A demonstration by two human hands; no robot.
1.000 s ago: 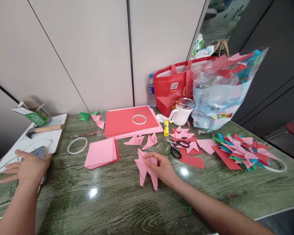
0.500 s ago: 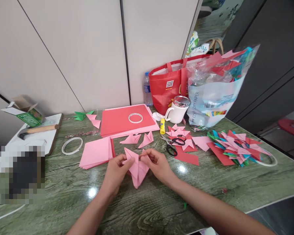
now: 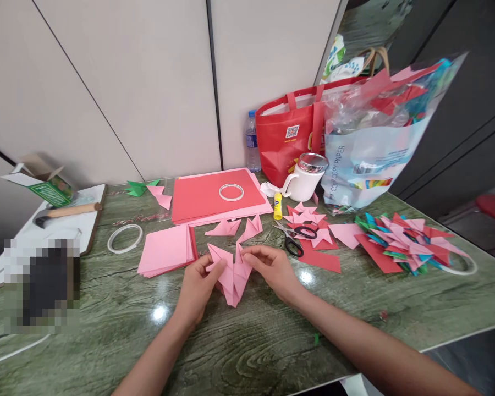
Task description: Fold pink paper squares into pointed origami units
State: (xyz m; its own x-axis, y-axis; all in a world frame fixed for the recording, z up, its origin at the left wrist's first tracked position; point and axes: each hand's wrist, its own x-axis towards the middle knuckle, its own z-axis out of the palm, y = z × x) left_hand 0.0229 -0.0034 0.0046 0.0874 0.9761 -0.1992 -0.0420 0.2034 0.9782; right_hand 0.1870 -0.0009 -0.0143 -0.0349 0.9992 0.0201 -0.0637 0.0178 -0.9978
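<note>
A partly folded pink paper (image 3: 233, 278) is held just above the table, its pointed end toward me and two upper points apart. My left hand (image 3: 200, 283) pinches its left side, thumb on the front face. My right hand (image 3: 270, 269) is closed on the right upper flap between thumb and fingers. Just behind lie two folded pink pieces, one on the left (image 3: 223, 227) and one on the right (image 3: 252, 228). A stack of pink paper squares (image 3: 165, 250) sits left of my left hand. Black-handled scissors (image 3: 295, 236) lie beyond my right hand.
Red and pink sheets (image 3: 202, 192) carry a tape roll (image 3: 231, 192). Behind stand a glue stick (image 3: 278, 206), a white mug (image 3: 303, 179), a red bag (image 3: 276, 146) and a plastic bag (image 3: 363, 159). Colourful folded papers (image 3: 404, 242) pile at right; a hammer (image 3: 70, 212) lies left.
The right upper flap of the pink paper now stands up, separated from the left point. My right hand has shifted slightly outward with it. The camera view has moved a little.
</note>
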